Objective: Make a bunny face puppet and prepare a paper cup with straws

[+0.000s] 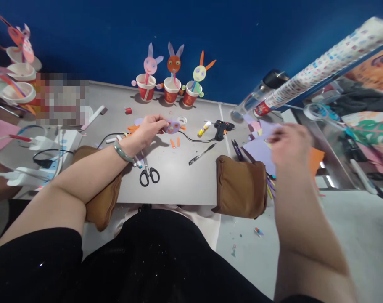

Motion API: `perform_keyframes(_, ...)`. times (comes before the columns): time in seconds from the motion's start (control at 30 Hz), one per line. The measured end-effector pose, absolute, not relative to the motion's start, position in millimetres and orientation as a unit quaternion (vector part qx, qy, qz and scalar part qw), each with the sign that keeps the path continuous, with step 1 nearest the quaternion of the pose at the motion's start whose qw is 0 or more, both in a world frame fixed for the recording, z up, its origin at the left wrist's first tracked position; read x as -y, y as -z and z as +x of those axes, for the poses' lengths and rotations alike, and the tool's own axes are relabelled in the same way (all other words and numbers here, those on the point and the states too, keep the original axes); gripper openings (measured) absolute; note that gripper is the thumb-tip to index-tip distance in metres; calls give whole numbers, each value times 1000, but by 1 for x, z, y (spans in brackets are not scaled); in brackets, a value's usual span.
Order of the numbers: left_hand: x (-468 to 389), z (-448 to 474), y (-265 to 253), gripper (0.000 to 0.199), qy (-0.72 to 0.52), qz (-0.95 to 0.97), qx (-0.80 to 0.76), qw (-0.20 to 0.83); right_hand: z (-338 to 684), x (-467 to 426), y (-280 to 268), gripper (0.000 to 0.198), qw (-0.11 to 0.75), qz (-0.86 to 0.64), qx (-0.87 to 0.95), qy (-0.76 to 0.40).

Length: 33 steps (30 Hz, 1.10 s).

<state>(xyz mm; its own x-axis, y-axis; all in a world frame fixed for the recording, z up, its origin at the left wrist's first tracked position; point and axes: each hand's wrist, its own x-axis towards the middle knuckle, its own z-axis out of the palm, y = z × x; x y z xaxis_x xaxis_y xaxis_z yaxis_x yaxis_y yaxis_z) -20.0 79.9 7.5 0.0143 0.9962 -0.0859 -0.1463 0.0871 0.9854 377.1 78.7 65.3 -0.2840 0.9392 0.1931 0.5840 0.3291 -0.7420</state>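
Note:
Between the thumb and fingers of my left hand is a purple paper face with orange pieces on it, held just over the table. Two small orange paper strips lie below it. My right hand is smeared by motion above sheets of purple paper on the right; its fingers are blurred, and I cannot make out whether it grips a sheet. Black-handled scissors rest near my left forearm. A black pen, a glue stick and a black glue gun lie between the hands.
Three red paper cups with paper rabbit heads stand against the blue wall. Brown pouches flank me, one on the right, one under my left arm. A bottle and a tall stack of cups stand back right. Power strips lie left.

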Motion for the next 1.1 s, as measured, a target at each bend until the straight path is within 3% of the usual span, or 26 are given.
perform_keyframes(0.03, -79, -21, -9, 6, -514, 441, -481, 557, 350, -81, -54, 34, 341, -519, 730, -286)
perform_keyframes(0.13, -77, -22, -12, 5, -525, 436, -486, 546, 268, -83, -29, 23, 268, -485, 763, -332)
perform_keyframes(0.37, -79, -22, -12, 9, -542, 425, -492, 533, 165, -111, -10, 25, 15, -424, 893, -150)
perform_keyframes(0.47, -81, -22, -11, 8, -546, 430, -475, 540, 153, -122, -8, 18, -39, -415, 899, -135)
perform_keyframes(0.83, -82, -23, -7, 5, -541, 454, -458, 540, 145, -128, -3, 14, -54, -406, 898, -160)
perform_keyframes(0.97, -80, -23, -9, 7, -538, 453, -462, 541, 152, -126, -3, 17, 9, -407, 890, -205)
perform_keyframes(1.1, -78, -23, -9, 5, -528, 464, -456, 546, 170, -125, -8, 7, 120, -438, 852, -262)
